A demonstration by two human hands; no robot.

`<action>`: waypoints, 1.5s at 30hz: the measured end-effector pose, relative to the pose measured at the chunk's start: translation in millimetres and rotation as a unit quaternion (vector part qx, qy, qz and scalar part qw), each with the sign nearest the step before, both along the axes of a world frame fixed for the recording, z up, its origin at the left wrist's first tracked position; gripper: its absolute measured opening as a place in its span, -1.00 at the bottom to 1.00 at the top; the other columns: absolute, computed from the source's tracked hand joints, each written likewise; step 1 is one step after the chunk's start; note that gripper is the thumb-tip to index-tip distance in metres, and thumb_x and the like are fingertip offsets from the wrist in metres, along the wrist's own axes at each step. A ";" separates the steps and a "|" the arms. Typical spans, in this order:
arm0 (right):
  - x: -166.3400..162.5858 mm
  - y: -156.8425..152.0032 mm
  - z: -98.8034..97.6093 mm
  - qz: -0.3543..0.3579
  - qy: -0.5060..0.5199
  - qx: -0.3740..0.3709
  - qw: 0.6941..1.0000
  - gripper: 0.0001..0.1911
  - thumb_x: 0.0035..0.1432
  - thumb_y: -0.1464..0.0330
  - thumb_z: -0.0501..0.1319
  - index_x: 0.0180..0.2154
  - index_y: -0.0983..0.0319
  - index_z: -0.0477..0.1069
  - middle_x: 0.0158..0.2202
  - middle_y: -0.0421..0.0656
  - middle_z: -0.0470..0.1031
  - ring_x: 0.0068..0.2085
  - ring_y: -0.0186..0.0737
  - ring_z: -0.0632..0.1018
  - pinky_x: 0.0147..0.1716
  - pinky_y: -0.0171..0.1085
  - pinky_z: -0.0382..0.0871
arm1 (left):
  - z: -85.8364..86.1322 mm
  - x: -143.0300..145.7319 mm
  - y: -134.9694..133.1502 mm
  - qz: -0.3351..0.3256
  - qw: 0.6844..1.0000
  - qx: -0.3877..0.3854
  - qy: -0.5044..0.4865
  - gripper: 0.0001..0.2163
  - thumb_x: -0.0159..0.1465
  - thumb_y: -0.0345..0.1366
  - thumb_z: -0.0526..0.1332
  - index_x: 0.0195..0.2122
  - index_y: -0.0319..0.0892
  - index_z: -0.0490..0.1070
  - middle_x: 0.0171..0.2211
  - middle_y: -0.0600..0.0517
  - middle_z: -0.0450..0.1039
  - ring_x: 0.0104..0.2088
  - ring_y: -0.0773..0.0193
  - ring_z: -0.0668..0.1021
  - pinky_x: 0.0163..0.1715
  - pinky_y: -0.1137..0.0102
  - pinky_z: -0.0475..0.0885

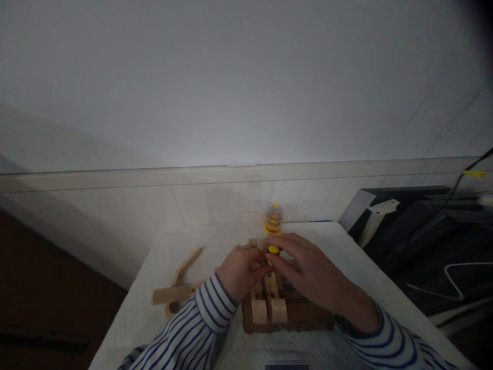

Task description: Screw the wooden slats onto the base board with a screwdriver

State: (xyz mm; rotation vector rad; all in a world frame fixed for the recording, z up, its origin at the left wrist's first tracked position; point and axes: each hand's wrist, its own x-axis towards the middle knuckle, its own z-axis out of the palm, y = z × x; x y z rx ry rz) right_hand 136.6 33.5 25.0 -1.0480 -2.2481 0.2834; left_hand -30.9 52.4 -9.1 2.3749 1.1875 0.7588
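My right hand [308, 270] is closed, thumb and fingers pinching a small yellow screwdriver handle [273, 249]. Close against it, my left hand [241, 270] has its fingers pressed together near the tool's lower end; what they pinch is hidden. Below both hands, two light wooden pieces with curved ends [278, 311] lie side by side on a dark brown wooden board [308, 321]. Screw holes show along these pieces. My right hand covers part of the board.
More light wooden pieces [173, 294] lie joined at the table's left. A clear dome-shaped container with a yellow base [273, 220] stands at the back by the wall. White cloth covers the table [150, 267]. Dark panels and a white bracket [379, 210] are at the right.
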 end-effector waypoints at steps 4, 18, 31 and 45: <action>4.1 0.7 4.4 0.017 0.007 -0.020 1.000 -0.71 0.17 0.38 0.01 -0.04 0.16 0.25 -0.09 -0.10 0.40 -0.07 -0.23 0.39 -0.11 -0.12 0.29 | 0.3 -0.2 1.1 -0.010 1.000 -0.005 -0.001 -0.93 0.11 -0.36 0.21 -0.37 -0.18 0.46 -0.45 0.05 0.47 -0.42 0.30 0.47 -0.37 0.45 0.31; 2.3 0.5 5.1 0.013 -0.019 0.023 0.999 -0.77 0.18 0.40 0.03 -0.12 0.18 0.31 -0.17 -0.14 0.44 -0.11 -0.23 0.40 -0.11 -0.13 0.28 | -2.5 0.1 0.6 -0.048 0.999 -0.009 -0.013 -0.88 0.18 -0.37 0.13 -0.29 -0.18 0.42 -0.38 0.01 0.46 -0.33 0.26 0.47 -0.26 0.41 0.33; -4.8 2.0 -4.1 -0.010 -0.015 0.046 0.999 -0.84 0.17 0.38 0.03 -0.19 0.20 0.28 -0.27 -0.11 0.39 -0.20 -0.17 0.39 -0.20 -0.10 0.30 | -4.8 -2.4 3.0 -0.100 0.994 -0.022 -0.030 -0.85 0.21 -0.44 0.06 -0.28 -0.22 0.39 -0.33 -0.02 0.45 -0.29 0.25 0.47 -0.23 0.40 0.32; -6.7 -0.1 -2.1 -0.011 -0.001 0.038 0.999 -0.85 0.16 0.36 0.04 -0.20 0.19 0.27 -0.24 -0.12 0.40 -0.17 -0.18 0.39 -0.16 -0.11 0.28 | -2.8 -0.3 2.1 -0.013 1.000 -0.015 0.012 -0.90 0.13 -0.34 0.18 -0.33 -0.21 0.41 -0.42 0.02 0.46 -0.38 0.25 0.47 -0.35 0.41 0.32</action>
